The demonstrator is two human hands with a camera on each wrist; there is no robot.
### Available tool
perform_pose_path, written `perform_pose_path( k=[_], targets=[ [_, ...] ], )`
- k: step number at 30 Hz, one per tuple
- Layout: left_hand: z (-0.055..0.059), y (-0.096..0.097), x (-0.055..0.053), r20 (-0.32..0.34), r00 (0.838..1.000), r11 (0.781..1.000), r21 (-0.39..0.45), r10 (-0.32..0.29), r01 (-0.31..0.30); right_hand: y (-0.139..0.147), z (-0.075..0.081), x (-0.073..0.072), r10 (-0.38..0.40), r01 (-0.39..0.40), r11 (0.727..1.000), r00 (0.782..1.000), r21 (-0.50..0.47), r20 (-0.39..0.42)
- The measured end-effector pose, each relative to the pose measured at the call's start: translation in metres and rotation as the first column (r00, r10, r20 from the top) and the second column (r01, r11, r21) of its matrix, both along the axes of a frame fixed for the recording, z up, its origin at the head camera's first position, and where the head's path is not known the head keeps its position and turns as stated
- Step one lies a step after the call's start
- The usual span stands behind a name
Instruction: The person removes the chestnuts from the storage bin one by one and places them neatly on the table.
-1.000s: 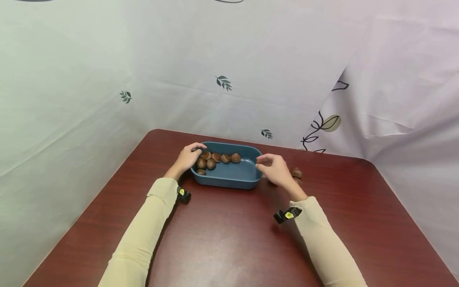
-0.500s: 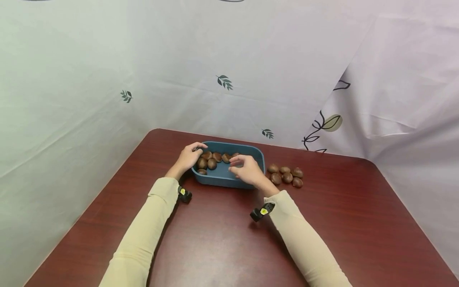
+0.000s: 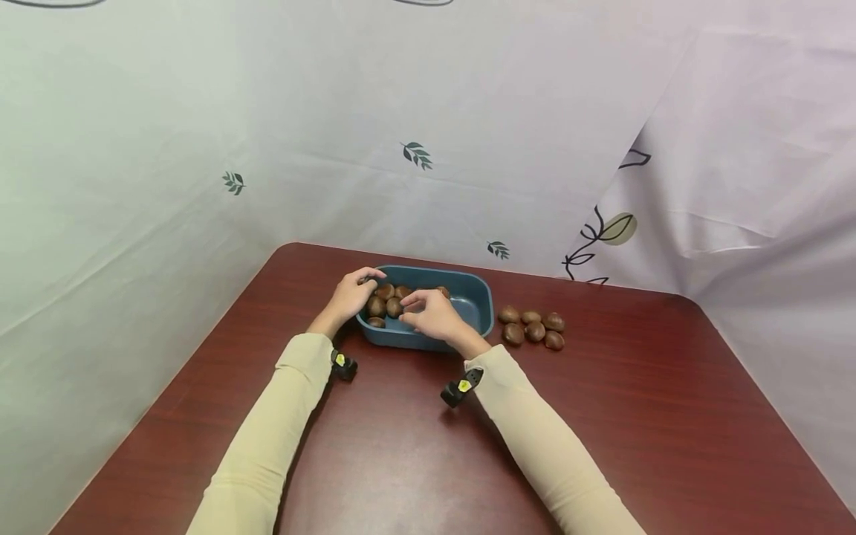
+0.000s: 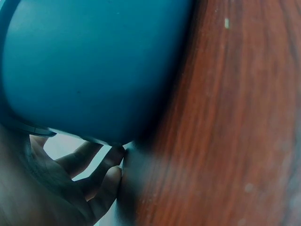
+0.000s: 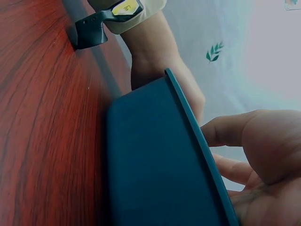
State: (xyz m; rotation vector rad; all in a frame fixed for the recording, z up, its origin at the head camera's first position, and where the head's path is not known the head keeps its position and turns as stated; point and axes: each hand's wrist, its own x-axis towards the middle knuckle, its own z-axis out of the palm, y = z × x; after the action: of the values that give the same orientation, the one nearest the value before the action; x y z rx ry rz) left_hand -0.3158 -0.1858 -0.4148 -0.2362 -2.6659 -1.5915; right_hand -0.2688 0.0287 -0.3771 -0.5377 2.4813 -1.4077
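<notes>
A blue oblong tray (image 3: 484, 319) stands on the table with several brown chestnuts (image 3: 376, 306) gathered in its left part. My left hand (image 3: 349, 295) grips the tray's left end, its thumb over the rim; in the left wrist view its fingers (image 4: 110, 181) lie against the outer wall. Above the middle of the tray is my right hand (image 3: 433, 316), fingers bent down beside the chestnuts. In the right wrist view the tray wall (image 5: 155, 155) hides its fingertips, so I cannot tell whether they pinch a chestnut.
Several more chestnuts (image 3: 533, 331) lie on the dark red table (image 3: 401, 446), just right of the tray. A pale curtain (image 3: 321, 200) with leaf prints hangs behind the table and along both sides.
My right hand has travelled left from the tray's right rim to over its middle, uncovering the chestnuts on the table. My left hand has stayed at the left end.
</notes>
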Motion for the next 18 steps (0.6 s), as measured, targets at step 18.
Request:
perform_pose_path(
  k=[18],
  targets=[
    [-0.001,0.000,-0.001,0.000,1.000,1.000,0.001,0.005,-0.005,-0.019,-0.004,-0.011,0.050,-0.049,0.999,0.982,-0.011,0.185]
  ],
)
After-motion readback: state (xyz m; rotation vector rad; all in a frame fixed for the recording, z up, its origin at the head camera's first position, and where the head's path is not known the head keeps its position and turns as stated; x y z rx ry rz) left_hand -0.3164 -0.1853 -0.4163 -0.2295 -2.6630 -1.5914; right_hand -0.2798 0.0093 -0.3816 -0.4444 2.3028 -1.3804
